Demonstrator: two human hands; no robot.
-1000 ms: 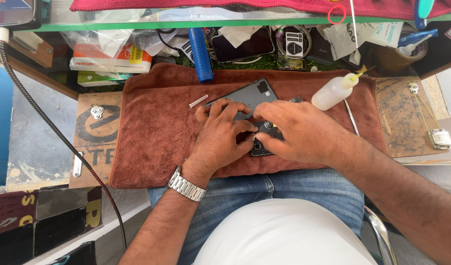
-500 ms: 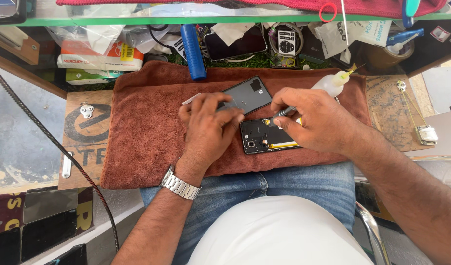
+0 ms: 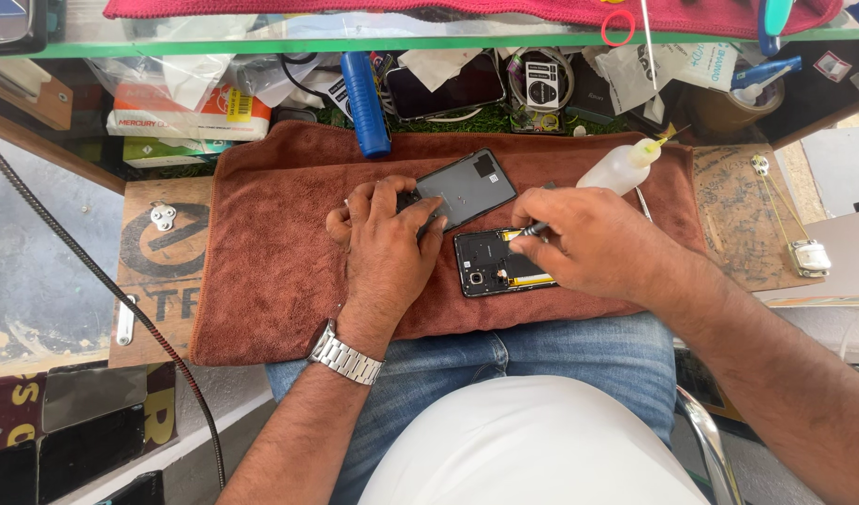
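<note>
A: Where is the opened phone [image 3: 500, 264] lying?

B: On the brown towel [image 3: 270, 252], long axis running nine to three — the right hand [image 3: 598, 245] is gripping a thin tool [image 3: 534, 227] directly over it.

A: And the left hand [image 3: 387, 245]?

B: At ten o'clock from the opened phone, pressing down the grey back cover [image 3: 465, 190].

Bare forearms, no sleeves. A silver link watch [image 3: 346, 355] circles the left wrist. Blue jeans [image 3: 504, 360] and a white shirt [image 3: 532, 449]

On the towel [image 3: 261, 271] spread over the lap, the opened phone body [image 3: 490, 266] lies right of the left hand [image 3: 387, 248], the detached back cover [image 3: 467, 190] just behind it, the squeeze bottle [image 3: 618, 168] farther right, the cylindrical tool [image 3: 366, 89] behind the towel's far edge.
</note>
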